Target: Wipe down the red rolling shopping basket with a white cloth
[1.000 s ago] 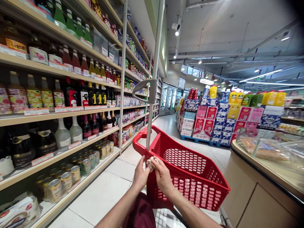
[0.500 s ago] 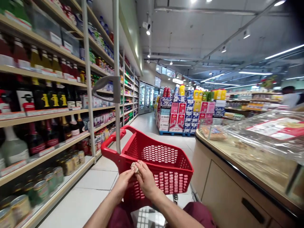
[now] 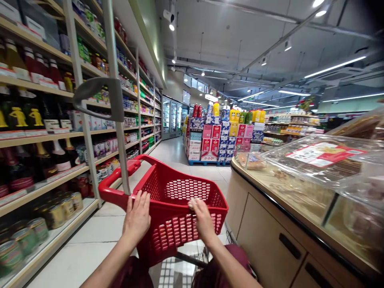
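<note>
In front of me stands a red plastic shopping cart (image 3: 174, 214), its basket lined with honeycomb holes. My left hand (image 3: 138, 214) lies with fingers stretched out on the near side of the cart, close to the foot of the upright pole. Closed at the cart's near rim, my right hand (image 3: 202, 218) grips a small crumpled white wad (image 3: 191, 204), which looks like tissue or cloth. A metal pole (image 3: 115, 80) with a grey loop handle (image 3: 100, 98) rises from the cart's handle end.
Shelves of bottles and cans (image 3: 45, 168) run along the left. To the right is a wooden counter (image 3: 264, 228) with clear plastic covers (image 3: 318, 156). Stacked drink boxes (image 3: 211, 140) stand ahead, beside an aisle leading to glass-door fridges (image 3: 171, 114).
My hands, together around the white wad before, have parted. The left is now flat on the cart's side; the right has moved right along the rim with the wad. The view has shifted right.
</note>
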{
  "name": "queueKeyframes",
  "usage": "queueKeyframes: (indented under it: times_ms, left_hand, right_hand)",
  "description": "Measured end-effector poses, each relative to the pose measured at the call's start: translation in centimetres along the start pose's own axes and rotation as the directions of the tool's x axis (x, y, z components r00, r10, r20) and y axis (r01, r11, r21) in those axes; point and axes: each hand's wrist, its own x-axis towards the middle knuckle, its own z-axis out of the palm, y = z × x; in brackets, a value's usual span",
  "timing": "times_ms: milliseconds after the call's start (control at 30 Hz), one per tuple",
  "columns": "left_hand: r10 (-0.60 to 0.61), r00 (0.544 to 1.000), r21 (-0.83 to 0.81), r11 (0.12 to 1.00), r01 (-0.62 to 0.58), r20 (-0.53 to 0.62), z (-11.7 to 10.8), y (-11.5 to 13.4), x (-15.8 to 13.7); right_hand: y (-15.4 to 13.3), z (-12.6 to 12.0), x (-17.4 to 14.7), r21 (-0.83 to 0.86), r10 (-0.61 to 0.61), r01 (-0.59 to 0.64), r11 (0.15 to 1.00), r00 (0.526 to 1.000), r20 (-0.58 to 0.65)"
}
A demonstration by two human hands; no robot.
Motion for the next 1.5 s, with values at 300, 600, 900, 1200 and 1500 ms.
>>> queueKeyframes:
  times_ms: [300,600,900,1200,1500]
  left_hand:
    - [0.129,0.975,0.056,0.988,-0.141,0.181,2.0,3.3,-1.7]
    - [0.074,0.970,0.083,0.992,-0.096,0.233,1.0,5.0,-1.9]
    - [0.059,0.969,0.080,0.994,-0.081,0.242,1.2,5.4,-2.0]
    - [0.062,0.966,0.097,0.991,-0.089,0.251,1.0,5.5,-1.9]
    - [0.050,0.972,0.113,0.990,-0.078,0.229,1.3,5.7,-1.9]
  right_hand:
    - [-1.4,1.0,-1.3,0.034,-0.146,0.144,0.989,0.986,0.081]
    - [2.3,-0.7,-2.6,-0.038,-0.016,0.017,0.999,1.000,0.013]
    - [7.2,-4.7,-4.8,-0.147,0.097,-0.093,0.985,0.995,0.023]
    - [5.4,-3.0,-4.0,-0.036,-0.026,0.029,0.999,0.996,0.084]
    - [5.1,-2.4,-4.8,-0.071,0.044,-0.041,0.997,0.998,0.049]
